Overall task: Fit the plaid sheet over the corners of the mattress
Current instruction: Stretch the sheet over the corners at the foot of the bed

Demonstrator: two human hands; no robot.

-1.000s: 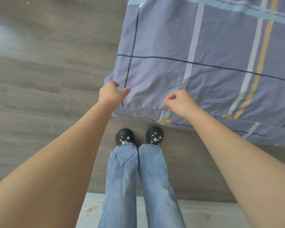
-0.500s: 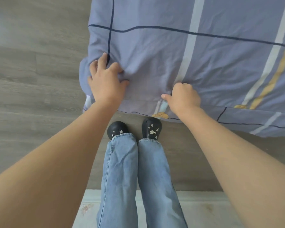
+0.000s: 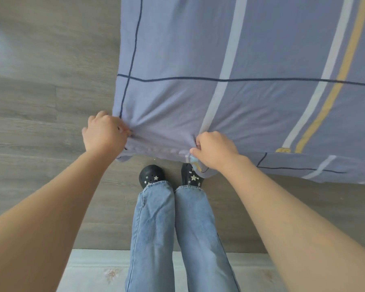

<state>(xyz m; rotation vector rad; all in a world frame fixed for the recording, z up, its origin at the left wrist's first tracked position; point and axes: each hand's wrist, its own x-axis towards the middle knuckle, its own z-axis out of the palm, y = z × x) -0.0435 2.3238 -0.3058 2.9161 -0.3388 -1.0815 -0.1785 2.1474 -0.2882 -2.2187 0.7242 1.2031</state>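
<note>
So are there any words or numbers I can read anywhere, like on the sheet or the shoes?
No readable text: there are no words, numbers, labels or brand names to read in this picture.
The plaid sheet carries only stripes and lines, no writing.
The black shoes carry only small star shapes, no letters.
The jeans show no tag or label.
The left hand and right hand grip the sheet's edge and cover no visible text.

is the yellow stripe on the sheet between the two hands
No, the yellow stripe runs well to the right of the right hand.
</note>
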